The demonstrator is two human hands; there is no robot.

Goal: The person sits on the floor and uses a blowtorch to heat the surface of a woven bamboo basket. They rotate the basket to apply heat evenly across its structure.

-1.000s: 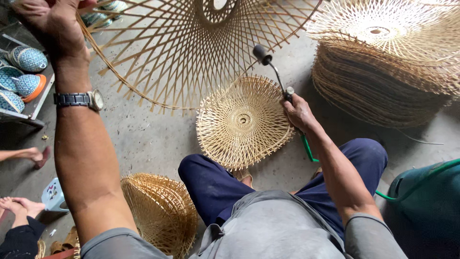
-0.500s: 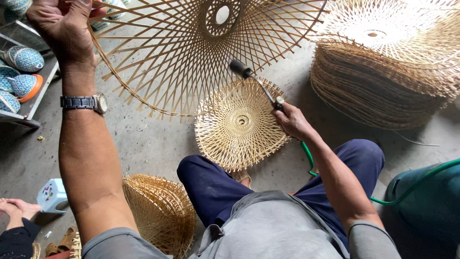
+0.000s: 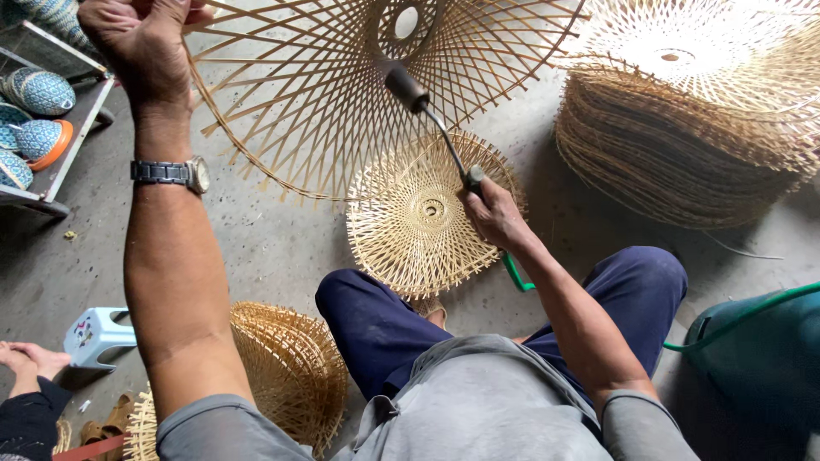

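My left hand [image 3: 145,38] grips the rim of a large open-weave bamboo frame [image 3: 342,94] and holds it up in front of me. My right hand [image 3: 494,215] holds a thin metal torch wand [image 3: 436,119] with a dark nozzle, its tip right at the frame near the round centre hole. A green hose [image 3: 514,275] trails from under that hand. A smaller woven bamboo disc [image 3: 418,213] lies on the concrete floor between my knees, below the wand.
A tall stack of woven bamboo pieces [image 3: 683,137] stands at the right. More woven pieces [image 3: 290,367] lie by my left knee. A rack with patterned bowls [image 3: 38,128] is at the left, near a small stool [image 3: 94,335]. Another person's hand [image 3: 30,358] rests at lower left. A green tank [image 3: 760,358] sits at the right.
My right hand has swung the wand leftward and up, so its nozzle now meets the frame near the centre hole. The frame is held closer and more overhead.
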